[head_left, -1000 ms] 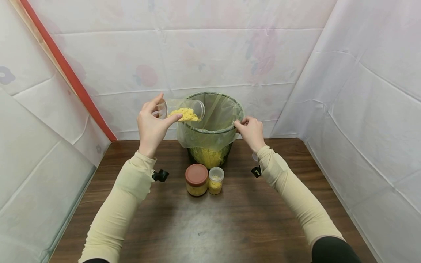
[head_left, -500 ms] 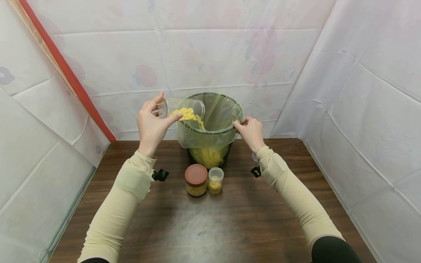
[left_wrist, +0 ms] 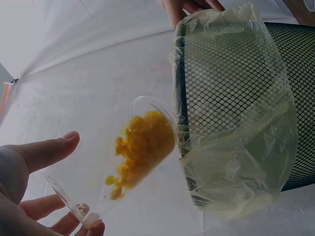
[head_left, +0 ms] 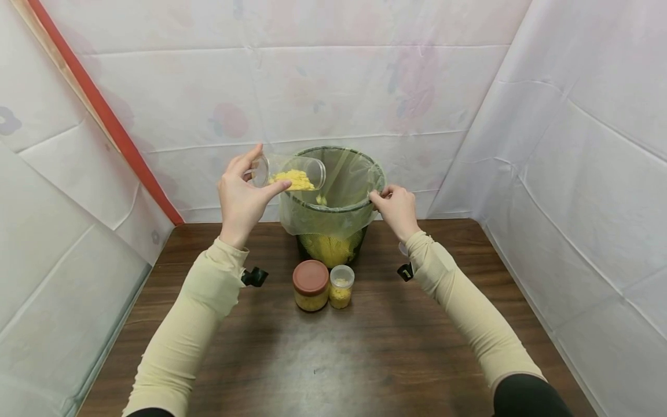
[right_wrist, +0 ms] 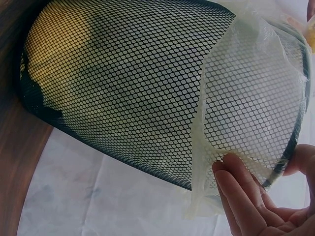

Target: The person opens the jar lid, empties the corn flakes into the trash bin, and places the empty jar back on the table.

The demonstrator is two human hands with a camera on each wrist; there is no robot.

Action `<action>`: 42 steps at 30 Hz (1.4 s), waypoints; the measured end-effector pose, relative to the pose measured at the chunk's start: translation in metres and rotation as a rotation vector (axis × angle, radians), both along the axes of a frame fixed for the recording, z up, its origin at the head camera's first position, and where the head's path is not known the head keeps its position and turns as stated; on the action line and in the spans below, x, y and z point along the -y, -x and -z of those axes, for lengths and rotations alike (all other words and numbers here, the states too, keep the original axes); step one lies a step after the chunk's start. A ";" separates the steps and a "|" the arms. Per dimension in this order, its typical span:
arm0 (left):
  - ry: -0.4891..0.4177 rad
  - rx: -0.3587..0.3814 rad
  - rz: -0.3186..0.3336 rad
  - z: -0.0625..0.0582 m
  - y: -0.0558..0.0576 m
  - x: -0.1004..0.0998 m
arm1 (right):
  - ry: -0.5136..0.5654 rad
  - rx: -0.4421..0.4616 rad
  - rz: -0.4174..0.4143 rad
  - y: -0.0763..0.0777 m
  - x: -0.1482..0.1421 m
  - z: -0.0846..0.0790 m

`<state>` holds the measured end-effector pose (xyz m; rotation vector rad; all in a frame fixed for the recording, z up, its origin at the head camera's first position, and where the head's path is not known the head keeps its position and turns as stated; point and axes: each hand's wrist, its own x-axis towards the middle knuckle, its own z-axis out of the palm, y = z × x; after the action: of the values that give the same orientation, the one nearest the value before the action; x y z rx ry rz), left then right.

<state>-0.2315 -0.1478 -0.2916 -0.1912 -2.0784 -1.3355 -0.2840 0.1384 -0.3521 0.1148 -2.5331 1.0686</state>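
Observation:
In the head view my left hand (head_left: pixel 241 194) grips a clear plastic jar (head_left: pixel 307 164) lying nearly on its side, its mouth over the near left rim of a mesh wastebasket (head_left: pixel 359 244). Yellow pieces (left_wrist: pixel 142 142) are heaped along the jar's lower wall towards its mouth. A few yellow bits (head_left: pixel 321 200) show just inside the basket, below the jar. A thin yellowish bin liner (head_left: pixel 333 225) lines the basket and folds over its rim. My right hand (head_left: pixel 399 212) pinches liner and rim at the right side, thumb on the inside and fingers outside in the right wrist view.
Before the basket stand a jar with a reddish-brown lid (head_left: pixel 311 277) and a smaller clear-lidded jar (head_left: pixel 341 289), both holding yellow pieces. They sit side by side on the dark wooden table (head_left: pixel 365 359). White patterned cloth (head_left: pixel 333 92) hangs behind and on both sides.
Yellow pieces have slid out of the jar and dropped into the basket, so the heap in the jar is smaller. The left hand has shifted barely; the right hand stays at the rim.

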 end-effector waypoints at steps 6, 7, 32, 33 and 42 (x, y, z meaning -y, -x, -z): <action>0.008 -0.023 0.013 -0.001 -0.002 -0.002 | -0.002 -0.008 0.000 0.000 0.000 0.000; 0.008 -0.025 0.015 -0.001 -0.002 -0.003 | -0.004 -0.009 -0.001 0.000 0.000 0.000; 0.033 -0.051 0.048 -0.003 0.002 -0.012 | -0.003 0.010 0.007 0.001 0.001 0.001; 0.035 -0.058 0.054 -0.003 0.002 -0.012 | 0.000 0.012 0.005 0.001 0.000 0.001; 0.124 -0.133 0.055 -0.002 0.003 -0.018 | -0.002 0.000 0.000 0.000 0.000 0.000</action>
<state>-0.2349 -0.1298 -0.2896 -0.3831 -2.0564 -1.1929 -0.2842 0.1385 -0.3521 0.1156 -2.5341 1.0664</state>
